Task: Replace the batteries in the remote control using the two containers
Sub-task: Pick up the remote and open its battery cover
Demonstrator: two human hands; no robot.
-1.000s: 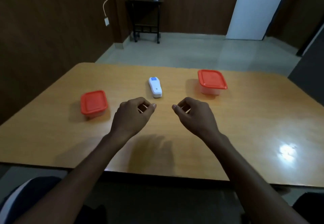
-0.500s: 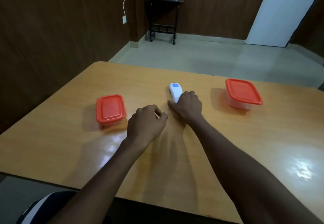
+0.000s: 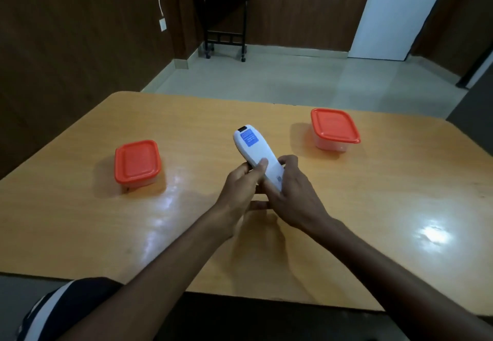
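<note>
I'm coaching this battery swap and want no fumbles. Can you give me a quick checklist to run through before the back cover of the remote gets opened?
1. Remote lifted off the table, back side with blue label facing up: ok.
2. Left hand has a grip on the remote, thumb on its back: ok.
3. Right hand holds the remote's near end: ok.
4. Battery cover already loosened: cannot tell, no open seam shows.
5. Left container ready to use: not ok, its orange lid is still on.
6. Right container ready to use: not ok, lid still on; contents cannot be told.
</note>
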